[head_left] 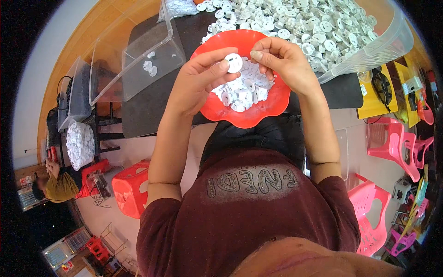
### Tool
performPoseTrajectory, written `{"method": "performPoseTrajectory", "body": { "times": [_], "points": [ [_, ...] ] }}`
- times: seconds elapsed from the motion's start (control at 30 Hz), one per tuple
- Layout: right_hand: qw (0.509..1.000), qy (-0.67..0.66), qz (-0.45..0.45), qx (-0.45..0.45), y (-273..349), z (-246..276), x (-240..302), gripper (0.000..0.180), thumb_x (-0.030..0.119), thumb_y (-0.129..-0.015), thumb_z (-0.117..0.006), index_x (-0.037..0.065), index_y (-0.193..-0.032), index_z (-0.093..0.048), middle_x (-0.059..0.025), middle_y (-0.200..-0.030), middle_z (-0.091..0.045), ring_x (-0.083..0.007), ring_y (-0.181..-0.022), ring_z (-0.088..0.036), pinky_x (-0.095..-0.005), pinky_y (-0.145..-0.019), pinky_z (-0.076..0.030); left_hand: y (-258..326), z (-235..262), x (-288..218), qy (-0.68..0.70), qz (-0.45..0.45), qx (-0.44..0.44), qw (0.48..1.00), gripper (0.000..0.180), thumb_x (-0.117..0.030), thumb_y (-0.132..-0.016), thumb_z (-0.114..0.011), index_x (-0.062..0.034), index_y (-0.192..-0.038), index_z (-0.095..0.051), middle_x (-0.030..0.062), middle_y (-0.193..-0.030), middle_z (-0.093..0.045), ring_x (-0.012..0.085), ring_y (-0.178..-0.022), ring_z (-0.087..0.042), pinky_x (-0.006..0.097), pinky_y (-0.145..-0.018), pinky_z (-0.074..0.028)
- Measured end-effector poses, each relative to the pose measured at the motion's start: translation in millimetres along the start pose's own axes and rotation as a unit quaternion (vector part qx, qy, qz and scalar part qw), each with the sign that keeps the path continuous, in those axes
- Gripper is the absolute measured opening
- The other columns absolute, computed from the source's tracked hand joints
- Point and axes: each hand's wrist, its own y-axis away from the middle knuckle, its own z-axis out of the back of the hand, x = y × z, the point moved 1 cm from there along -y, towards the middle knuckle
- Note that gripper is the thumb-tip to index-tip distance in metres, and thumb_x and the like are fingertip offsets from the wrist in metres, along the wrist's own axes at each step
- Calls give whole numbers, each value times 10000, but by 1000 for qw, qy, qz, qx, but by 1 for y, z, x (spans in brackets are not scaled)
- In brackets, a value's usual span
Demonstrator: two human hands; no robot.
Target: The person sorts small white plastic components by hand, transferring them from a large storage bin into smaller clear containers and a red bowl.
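My left hand pinches a round white plastic disc with a small dark slot between thumb and fingers. Just to the right, my right hand is closed, thumb against forefinger; whatever it may hold is too small to make out. Both hands are above a red bowl with a wavy rim. Inside the bowl lies a heap of small white plastic parts. The disc and the right fingertips are a short gap apart.
Behind the bowl, a clear bin holds a large pile of similar white discs. At left on the dark table stands a clear box with a few white pieces. A filled bag, red stool and pink chairs surround me.
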Motion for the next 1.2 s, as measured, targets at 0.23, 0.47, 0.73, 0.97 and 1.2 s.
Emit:
{"method": "performPoseTrajectory", "body": {
  "times": [0.23, 0.47, 0.73, 0.97, 1.2],
  "points": [
    [922, 363, 135, 25, -2, 0, -3, 184, 58, -847, -625, 17, -1024, -653, -128, -866, -679, -251, -753, -649, -324, -712, -519, -1, -2, -1, -20, -42, -27, 999, 329, -85, -908, -620, 16, -1220, -599, 107, -1131, -638, 181, -977, -641, 334, -891, -541],
    [794, 576, 125, 146, -6, -9, -23, 77, 61, -774, -627, -9, -800, -641, -196, -816, -643, -354, -830, -633, -443, -752, -495, -3, -4, 3, -32, -39, -41, 998, 331, -83, -902, -628, 21, -1215, -600, 110, -1088, -647, 177, -955, -641, 324, -877, -543],
    [912, 369, 148, 101, -2, 2, -1, 158, 127, -803, -629, 30, -896, -711, -167, -853, -679, -341, -816, -648, -430, -741, -505, -1, -4, 2, -26, -39, -36, 998, 333, -94, -903, -633, 12, -1217, -603, 104, -1080, -651, 169, -944, -643, 317, -867, -543],
    [985, 161, 52, 16, 8, 8, -4, 171, 111, -859, -661, 40, -1000, -726, -64, -777, -690, -126, -637, -603, -282, -583, -486, -2, -6, 5, -27, -36, -32, 998, 327, -83, -917, -602, 29, -1224, -588, 113, -1127, -636, 171, -984, -635, 329, -892, -541],
    [995, 81, 54, -20, 16, 5, 1, 143, 110, -860, -690, 50, -980, -741, -13, -697, -661, -50, -576, -545, -219, -518, -453, -1, -10, 7, -43, -28, -33, 998, 321, -79, -931, -576, 40, -1229, -575, 120, -1134, -640, 177, -1006, -635, 331, -897, -542]
  ]
}}
